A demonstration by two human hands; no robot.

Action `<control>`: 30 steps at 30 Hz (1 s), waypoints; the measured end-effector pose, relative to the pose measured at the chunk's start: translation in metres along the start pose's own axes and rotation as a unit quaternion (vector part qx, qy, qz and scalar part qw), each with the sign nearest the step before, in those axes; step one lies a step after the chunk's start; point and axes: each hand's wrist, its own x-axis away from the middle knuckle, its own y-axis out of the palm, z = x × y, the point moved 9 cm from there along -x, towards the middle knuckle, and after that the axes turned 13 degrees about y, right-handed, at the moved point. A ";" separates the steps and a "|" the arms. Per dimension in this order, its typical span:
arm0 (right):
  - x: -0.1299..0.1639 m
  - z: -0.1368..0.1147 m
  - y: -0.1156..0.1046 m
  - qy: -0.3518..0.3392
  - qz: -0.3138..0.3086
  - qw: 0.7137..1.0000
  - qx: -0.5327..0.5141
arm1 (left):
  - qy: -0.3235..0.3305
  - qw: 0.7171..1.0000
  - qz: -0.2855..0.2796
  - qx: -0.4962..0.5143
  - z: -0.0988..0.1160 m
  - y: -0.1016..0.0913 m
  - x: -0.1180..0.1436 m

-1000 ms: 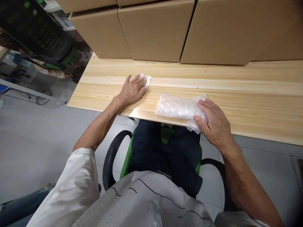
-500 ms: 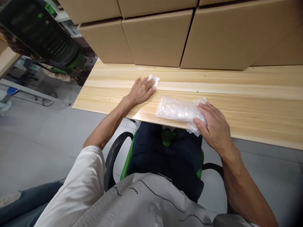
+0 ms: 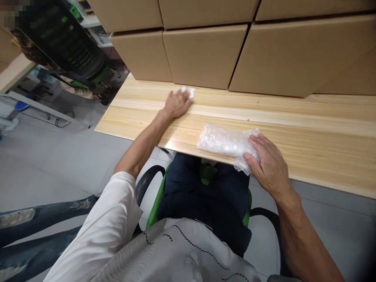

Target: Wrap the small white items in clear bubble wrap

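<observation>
My left hand (image 3: 178,103) is on the tabletop, its fingers pressed over a small crumpled white tissue (image 3: 191,92) that pokes out past the fingertips near the boxes. Part of the tissue is hidden beneath the fingers. My right hand (image 3: 270,166) grips the right end of a bundle of clear bubble wrap (image 3: 221,140), thumb on the near side and fingers over the far side. The bundle lies lengthwise by the front edge of the wooden table (image 3: 317,137), with a loose flap hanging over that edge. What the wrap contains, if anything, cannot be made out.
Stacked cardboard boxes (image 3: 205,56) form a wall along the table's back. A black and green chair (image 3: 67,43) and another table (image 3: 17,72) are at the far left. A person's legs in ripped jeans (image 3: 47,207) show at lower left.
My left hand has slid across the tabletop toward the boxes, carrying the white tissue along. My right hand keeps its hold on the bubble wrap. The view has shifted slightly; more of the jeans shows.
</observation>
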 end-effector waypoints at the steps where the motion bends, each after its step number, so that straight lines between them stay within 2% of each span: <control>1: 0.000 0.000 0.000 -0.001 0.004 1.000 0.001 | -0.037 0.999 -0.005 -0.007 -0.018 -0.005 0.003; 3: 0.001 -0.001 0.000 0.004 0.013 1.000 0.004 | -0.073 0.997 -0.007 -0.017 -0.034 -0.011 0.007; 4: 0.001 -0.001 0.001 0.007 0.015 1.000 0.007 | -0.065 0.998 -0.005 -0.020 -0.030 -0.010 0.007; 8: 0.000 -0.003 0.001 0.009 0.013 1.000 0.013 | 0.061 0.998 0.004 -0.007 0.026 0.005 -0.001; 9: 0.000 -0.004 0.000 0.008 0.012 1.000 0.012 | 0.077 0.997 0.003 -0.004 0.032 0.007 -0.001; 11: 0.000 -0.004 -0.001 0.006 0.011 1.000 0.012 | 0.051 0.999 0.000 -0.008 0.019 0.003 0.000; 15: 0.001 -0.004 -0.001 0.009 0.016 1.000 0.015 | -0.090 0.995 -0.021 -0.024 -0.050 -0.020 0.018; 17: 0.001 -0.004 0.000 0.009 0.019 1.000 0.013 | -0.100 0.994 -0.020 -0.028 -0.056 -0.026 0.023; 19: 0.001 -0.004 0.001 0.012 0.021 1.000 0.014 | -0.061 0.998 -0.020 -0.026 -0.032 -0.020 0.024; 23: 0.002 -0.001 -0.001 0.010 0.030 0.999 0.022 | 0.091 0.996 0.000 -0.015 0.054 0.004 0.030; 25: 0.003 -0.002 -0.003 -0.005 0.036 0.999 0.022 | 0.132 0.991 0.010 -0.019 0.080 0.011 0.036; 27: 0.003 0.000 -0.004 -0.012 0.039 0.999 0.023 | 0.142 0.989 0.019 -0.027 0.085 0.011 0.044; 28: 0.003 0.001 -0.004 -0.013 0.041 0.999 0.024 | 0.135 0.990 0.021 -0.030 0.079 0.010 0.049; 30: 0.003 0.003 -0.004 -0.011 0.045 0.999 0.025 | 0.096 0.995 0.020 -0.032 0.054 0.004 0.060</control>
